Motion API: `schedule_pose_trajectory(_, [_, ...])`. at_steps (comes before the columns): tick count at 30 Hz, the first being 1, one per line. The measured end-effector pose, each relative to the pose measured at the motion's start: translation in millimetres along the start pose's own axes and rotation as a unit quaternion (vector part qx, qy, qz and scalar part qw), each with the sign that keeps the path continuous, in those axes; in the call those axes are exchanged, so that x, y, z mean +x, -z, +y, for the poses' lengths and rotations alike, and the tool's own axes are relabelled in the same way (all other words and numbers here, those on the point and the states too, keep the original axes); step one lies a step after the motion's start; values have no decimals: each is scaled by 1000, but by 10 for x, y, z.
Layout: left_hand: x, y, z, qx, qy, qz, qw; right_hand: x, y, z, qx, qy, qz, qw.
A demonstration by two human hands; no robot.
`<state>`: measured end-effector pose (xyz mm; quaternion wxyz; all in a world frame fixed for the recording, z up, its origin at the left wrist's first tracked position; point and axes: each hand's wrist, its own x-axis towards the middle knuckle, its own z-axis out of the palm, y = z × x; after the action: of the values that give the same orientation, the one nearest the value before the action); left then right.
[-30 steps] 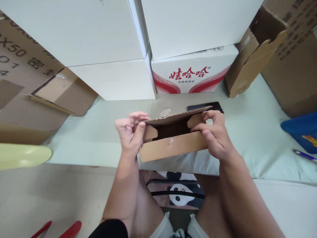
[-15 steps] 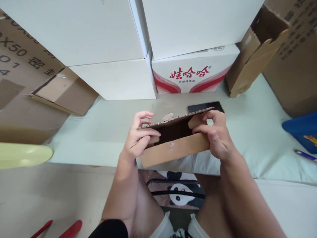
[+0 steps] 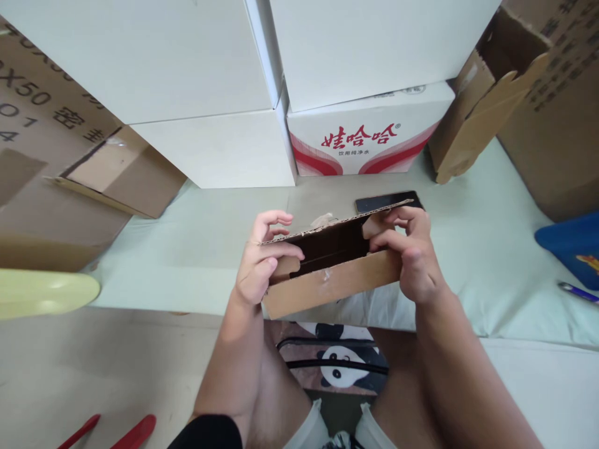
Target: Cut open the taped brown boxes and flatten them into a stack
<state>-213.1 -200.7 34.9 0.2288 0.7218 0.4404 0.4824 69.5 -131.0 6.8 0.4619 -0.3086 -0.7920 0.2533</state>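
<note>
I hold a small brown cardboard box (image 3: 332,284) over the near edge of a pale green surface (image 3: 196,249), its open mouth towards me and its inside dark. My left hand (image 3: 259,262) grips the box's left end, fingers curled over the side flap and pressing it inward. My right hand (image 3: 412,255) clasps the right end, thumb on the front panel and fingers on the right flap. The top flap stands partly raised above the opening. A bit of clear tape sticks to the front panel.
A black phone (image 3: 386,201) lies just behind the box. White cartons (image 3: 206,93) and a red-printed carton (image 3: 365,140) stand stacked at the back. Brown cartons (image 3: 538,93) flank both sides. A blue object (image 3: 573,246), a pen (image 3: 578,292), a yellow-green object (image 3: 42,292) and red handles (image 3: 116,433) lie around.
My left fingers moved from the box's outer corner onto the left side flap and pushed it inward. The box tilted slightly, its right end higher. My right hand kept its grip.
</note>
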Motion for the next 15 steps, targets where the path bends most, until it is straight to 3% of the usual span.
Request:
schedule_pose_trajectory(8, [10, -96, 24, 12, -57, 80, 995, 10, -17, -27, 92, -18, 132, 987])
schedule_pose_trajectory(15, [-6, -149, 30, 44, -69, 123, 989, 20, -20, -35, 91, -46, 164, 981])
